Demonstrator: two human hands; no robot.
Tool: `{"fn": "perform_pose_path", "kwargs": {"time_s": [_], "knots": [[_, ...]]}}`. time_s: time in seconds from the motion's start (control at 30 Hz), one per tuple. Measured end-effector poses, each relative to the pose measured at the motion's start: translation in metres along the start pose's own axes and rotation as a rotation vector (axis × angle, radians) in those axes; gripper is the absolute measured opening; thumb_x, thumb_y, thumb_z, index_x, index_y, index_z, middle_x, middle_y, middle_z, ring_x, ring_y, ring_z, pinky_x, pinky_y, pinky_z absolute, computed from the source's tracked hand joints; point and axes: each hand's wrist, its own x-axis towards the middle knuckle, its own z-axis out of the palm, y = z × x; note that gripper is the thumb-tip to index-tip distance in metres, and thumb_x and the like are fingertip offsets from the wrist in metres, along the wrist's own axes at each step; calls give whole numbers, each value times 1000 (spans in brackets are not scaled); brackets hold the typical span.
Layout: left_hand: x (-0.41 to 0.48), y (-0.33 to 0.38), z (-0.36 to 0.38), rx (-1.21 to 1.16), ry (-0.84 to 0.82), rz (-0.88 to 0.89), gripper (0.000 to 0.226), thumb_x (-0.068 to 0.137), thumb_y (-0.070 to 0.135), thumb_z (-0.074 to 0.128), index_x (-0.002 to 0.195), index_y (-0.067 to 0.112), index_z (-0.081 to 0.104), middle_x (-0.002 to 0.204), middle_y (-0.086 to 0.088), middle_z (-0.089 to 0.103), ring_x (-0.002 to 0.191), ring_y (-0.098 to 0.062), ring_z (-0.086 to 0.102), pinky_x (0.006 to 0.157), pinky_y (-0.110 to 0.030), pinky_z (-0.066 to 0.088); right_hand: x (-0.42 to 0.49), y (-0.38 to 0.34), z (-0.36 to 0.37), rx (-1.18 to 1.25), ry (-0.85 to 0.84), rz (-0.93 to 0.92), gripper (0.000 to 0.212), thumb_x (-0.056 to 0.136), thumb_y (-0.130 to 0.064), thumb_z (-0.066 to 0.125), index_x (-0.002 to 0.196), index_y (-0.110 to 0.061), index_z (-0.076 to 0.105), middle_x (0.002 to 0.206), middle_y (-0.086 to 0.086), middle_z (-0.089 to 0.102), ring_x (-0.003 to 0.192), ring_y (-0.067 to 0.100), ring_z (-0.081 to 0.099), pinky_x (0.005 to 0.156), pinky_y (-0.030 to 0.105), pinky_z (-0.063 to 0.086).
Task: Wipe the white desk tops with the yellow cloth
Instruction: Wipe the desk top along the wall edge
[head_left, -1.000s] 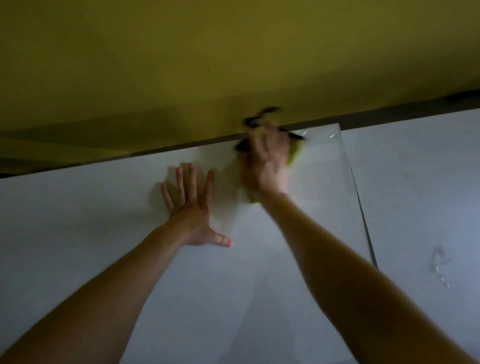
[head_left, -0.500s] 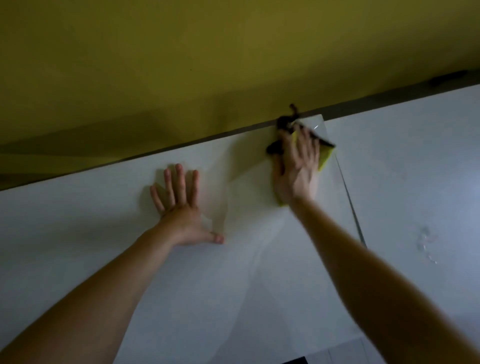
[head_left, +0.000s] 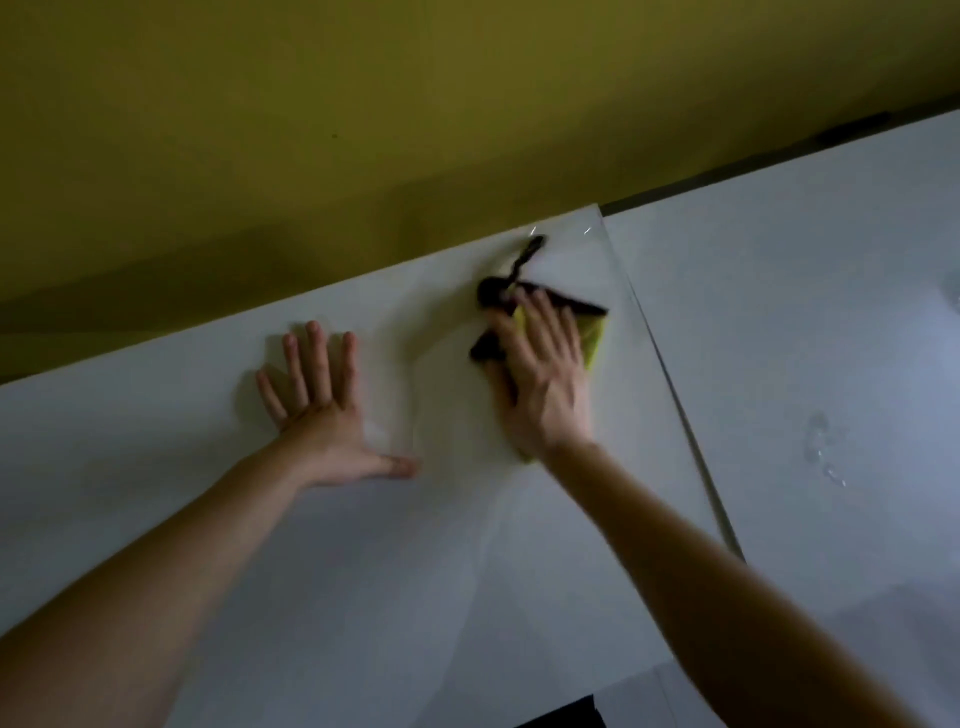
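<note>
The yellow cloth (head_left: 595, 338), edged in dark trim, is pressed flat under the right grip (head_left: 545, 384) just above the middle of the frame, on the near white surface (head_left: 363, 571) close to its seam with the adjoining white surface (head_left: 805, 312). The right grip's fingers are held straight, released. The left grip (head_left: 324, 421) is laid flat, fingers spread, left of the cloth. Droplets (head_left: 821, 441) are seen at right.
</note>
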Motion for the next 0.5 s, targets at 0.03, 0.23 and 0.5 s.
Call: {"fn": "perform_pose_path", "kwargs": {"time_s": [0.03, 0.23, 0.5], "knots": [[0, -1, -1, -6, 4, 2, 185, 41, 105, 73, 149, 28, -55, 150, -11, -67, 141, -38, -61, 121, -77, -19, -43, -20, 6, 32, -131, -175, 54, 108, -37, 58, 160, -22, 52, 175, 12, 34, 166, 33, 21, 133, 59, 17], [0, -3, 0, 17, 7, 16, 184, 41, 106, 73, 146, 29, -57, 148, -12, -69, 141, -40, -61, 121, -76, -21, 4, 78, -23, -67, -58, -106, 54, 104, -28, 63, 157, -19, 55, 169, 15, 43, 162, 38, 30, 127, 66, 25], [-4, -7, 12, -13, 155, 40, 186, 30, 111, 65, 160, 33, -43, 159, -6, -61, 148, -32, -56, 123, -74, -20, -142, -22, -8, 41, -227, -324, 50, 107, -29, 59, 156, -18, 57, 174, 15, 35, 165, 35, 21, 133, 60, 18]]}}
